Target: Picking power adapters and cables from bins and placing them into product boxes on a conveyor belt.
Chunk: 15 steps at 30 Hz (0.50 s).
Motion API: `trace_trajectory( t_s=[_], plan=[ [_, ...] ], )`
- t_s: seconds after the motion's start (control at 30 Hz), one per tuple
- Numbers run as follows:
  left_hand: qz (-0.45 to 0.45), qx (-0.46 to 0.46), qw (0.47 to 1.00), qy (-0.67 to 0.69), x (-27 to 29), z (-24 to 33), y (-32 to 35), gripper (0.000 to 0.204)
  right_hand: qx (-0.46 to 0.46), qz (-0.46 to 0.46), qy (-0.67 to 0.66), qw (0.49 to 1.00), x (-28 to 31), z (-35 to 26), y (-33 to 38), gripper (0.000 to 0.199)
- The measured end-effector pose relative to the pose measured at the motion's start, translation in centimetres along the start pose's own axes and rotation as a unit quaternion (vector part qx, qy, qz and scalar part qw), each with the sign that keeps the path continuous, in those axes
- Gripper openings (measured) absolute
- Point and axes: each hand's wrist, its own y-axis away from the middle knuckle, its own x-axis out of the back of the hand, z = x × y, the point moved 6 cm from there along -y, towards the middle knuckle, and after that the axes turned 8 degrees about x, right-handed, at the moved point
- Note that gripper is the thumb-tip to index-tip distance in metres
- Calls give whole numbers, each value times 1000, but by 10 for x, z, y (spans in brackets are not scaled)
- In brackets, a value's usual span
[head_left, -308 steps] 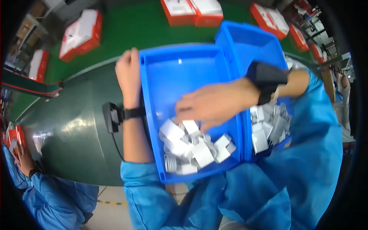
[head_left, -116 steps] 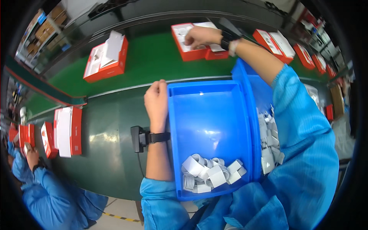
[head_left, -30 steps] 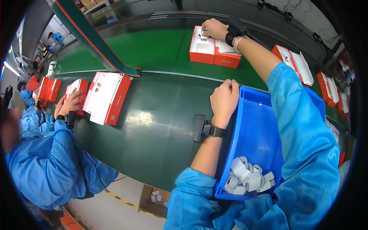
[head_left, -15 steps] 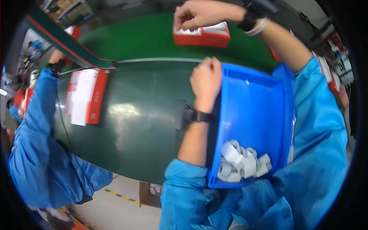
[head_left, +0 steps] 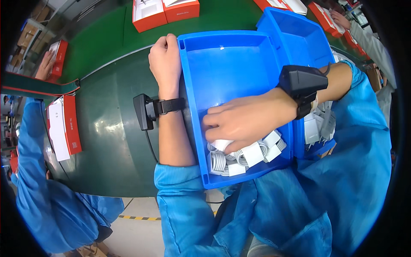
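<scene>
My right hand (head_left: 239,122) reaches into the front part of a blue bin (head_left: 231,68). Its fingers curl down around a white coiled cable (head_left: 221,144) with a pale paper band; the fingertips are partly hidden. Several more banded cable coils (head_left: 252,154) lie around it at the near end of the bin. My left hand (head_left: 166,60) is closed in a fist beside the bin's far left corner, against its outer wall. Whatever that fist may hold is hidden. Both wrists carry black straps with dark devices.
A second blue bin (head_left: 299,38) on the right holds white chargers (head_left: 319,126). Open red-and-white boxes (head_left: 182,13) sit on the green belt (head_left: 111,38) beyond. Another red box (head_left: 70,124) lies on the dark green table at left, near a co-worker's blue sleeve (head_left: 32,141).
My right hand has come back from the red box on the belt, down into the bin's cables. My left hand stays at the bin's corner. The view has shifted rightward.
</scene>
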Motion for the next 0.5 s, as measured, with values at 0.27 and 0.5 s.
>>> trace_trajectory(
  t_s=[0.27, 0.5],
  plan=[
    [0, -12, 1000, -3, -1, 2, 3, 42, -143, -100, -3, 985, -3, 3, 1, 34],
    [3, 2, 1000, -8, 2, 7, 1, 41, -187, -166, -7, 968, 12, -6, 3, 32]
  ],
)
